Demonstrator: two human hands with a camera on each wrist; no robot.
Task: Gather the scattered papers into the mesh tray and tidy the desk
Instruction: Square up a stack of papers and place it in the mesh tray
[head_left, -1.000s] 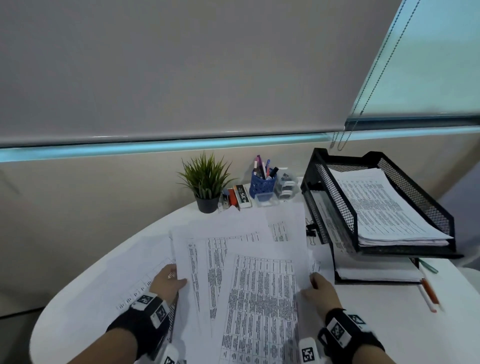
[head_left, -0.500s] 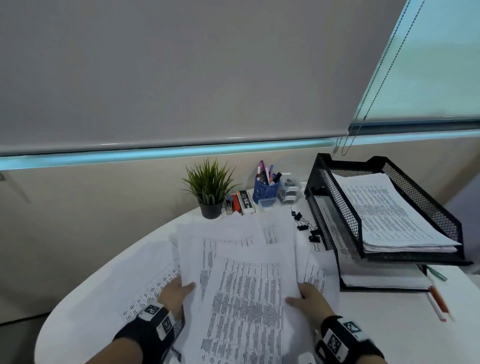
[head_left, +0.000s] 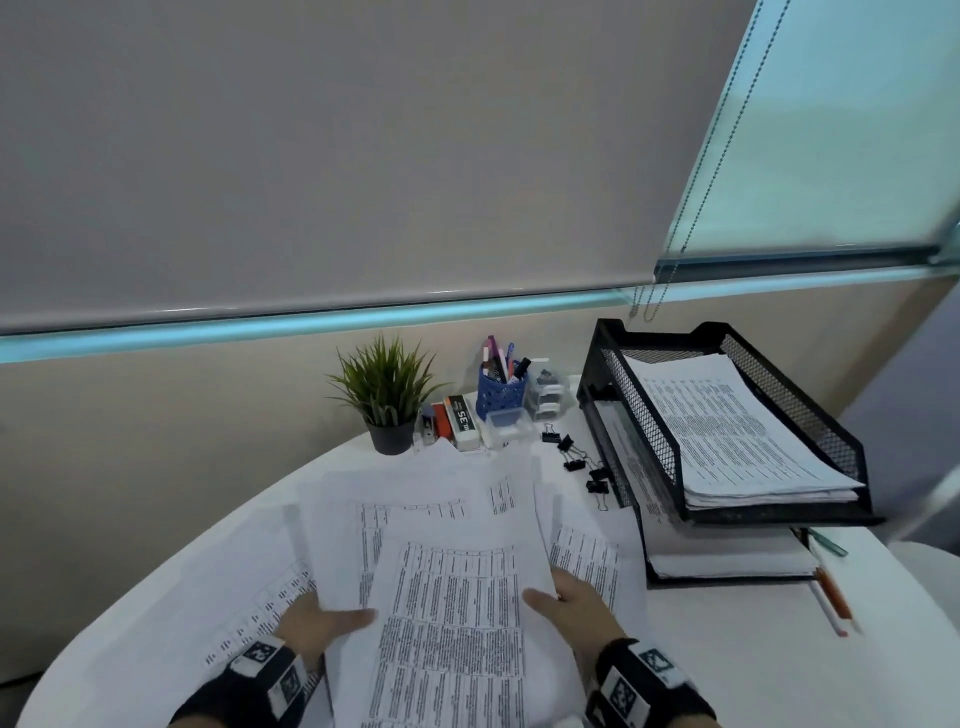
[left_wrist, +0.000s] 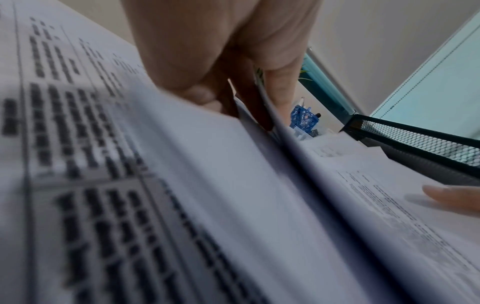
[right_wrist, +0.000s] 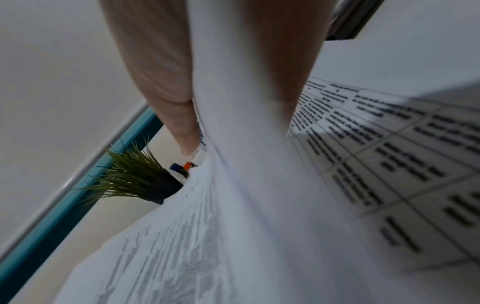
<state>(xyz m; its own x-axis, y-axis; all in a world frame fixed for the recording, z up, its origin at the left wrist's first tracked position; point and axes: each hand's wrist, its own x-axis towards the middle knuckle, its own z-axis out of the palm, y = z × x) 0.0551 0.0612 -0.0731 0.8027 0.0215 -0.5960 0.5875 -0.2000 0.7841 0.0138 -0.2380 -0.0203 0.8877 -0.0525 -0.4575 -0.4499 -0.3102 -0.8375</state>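
- The grip: the left hand (head_left: 317, 626) and the right hand (head_left: 569, 597) each pinch a side of the gathered papers (head_left: 452, 623), thumbs on top and fingers underneath; the wrist views show paper wedged between thumb and fingers on both sides.
- Since a second ago the hands have drawn closer together and the sheets have gone from lying fanned on the worktop (head_left: 727, 649) to a bundle raised at its near edge, so the gathering step looks nearly done.
- Some sheets have stayed behind: one lies flat at the left (head_left: 249, 587), another just right of the bundle (head_left: 587, 561). They probably need a second pass, though blur makes the count uncertain.
- Binder clips (head_left: 576, 457), uncovered as the papers moved in, lie loose beside the tray.
- Further right, the mesh tray (head_left: 649, 431) already holds a stack in its top tier; the bundle is well apart from it.
- Pens (head_left: 831, 597) lie beside the tray's base, left to tidy.
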